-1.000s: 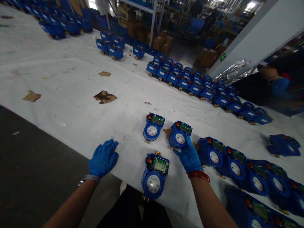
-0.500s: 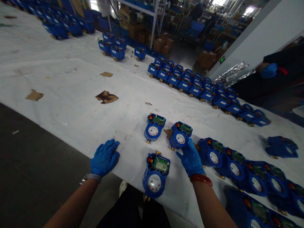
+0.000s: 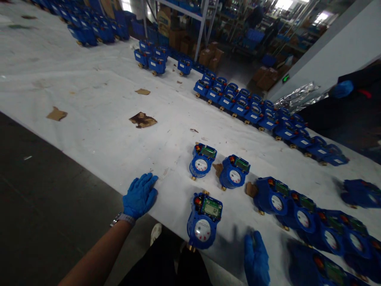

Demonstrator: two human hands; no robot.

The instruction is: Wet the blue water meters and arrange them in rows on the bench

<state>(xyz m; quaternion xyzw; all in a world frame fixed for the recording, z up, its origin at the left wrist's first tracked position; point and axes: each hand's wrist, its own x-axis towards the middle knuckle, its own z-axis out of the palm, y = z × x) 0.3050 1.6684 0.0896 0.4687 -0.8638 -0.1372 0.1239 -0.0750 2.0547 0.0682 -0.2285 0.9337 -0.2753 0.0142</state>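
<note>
My left hand (image 3: 139,196), in a blue glove, lies flat on the white-covered table near its front edge, fingers stretched out and holding nothing. My right hand (image 3: 256,258), gloved too, is over the table's near side with straight fingers and no object in it. Between my hands stands a blue water meter (image 3: 204,222) with a round dial and a lit display; its brass end reaches the table edge. Just beyond it are a second water meter (image 3: 201,162) and a third water meter (image 3: 235,172), their displays blank. Neither hand touches a meter.
To the right runs a row of water meters (image 3: 274,198). A long double row of meters (image 3: 235,101) lines the far edge. Cardboard scraps (image 3: 143,120) lie on the table cover (image 3: 110,151). A person in dark clothes (image 3: 345,111) stands across the table, far right.
My right hand has let go of the third meter's side and drawn back toward me, to the lower right. My left hand stays flat on the table. The whole view has shifted slightly.
</note>
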